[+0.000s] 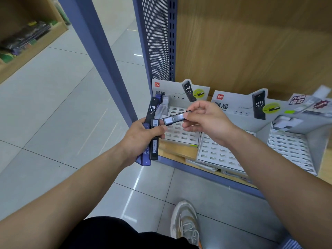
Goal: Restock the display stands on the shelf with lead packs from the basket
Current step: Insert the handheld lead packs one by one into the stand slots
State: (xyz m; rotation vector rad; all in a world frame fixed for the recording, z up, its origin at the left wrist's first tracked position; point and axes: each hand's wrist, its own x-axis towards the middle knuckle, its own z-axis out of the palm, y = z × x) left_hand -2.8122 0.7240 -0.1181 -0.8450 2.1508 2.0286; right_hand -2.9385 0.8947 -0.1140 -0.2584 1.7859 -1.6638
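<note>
My left hand (pixel 142 137) grips a bunch of several slim lead packs (pixel 152 112), black and purple, the top one marked HB 0.7. My right hand (pixel 206 121) pinches one black lead pack (pixel 175 119) by its end and holds it level between the bunch and the left display stand (pixel 179 135). That white stand has rows of slots, and a few packs stand at its back left corner. A second display stand (pixel 215 153) sits to its right, with slotted trays that look bare. The basket is not in view.
A third slotted stand (pixel 291 148) sits at the far right on the wooden shelf (pixel 176 151). A blue post (pixel 100 51) and a perforated side panel (pixel 158 38) frame the shelf. My shoe (pixel 185 221) stands on the tiled floor below. Another shelf of goods (pixel 27 38) is far left.
</note>
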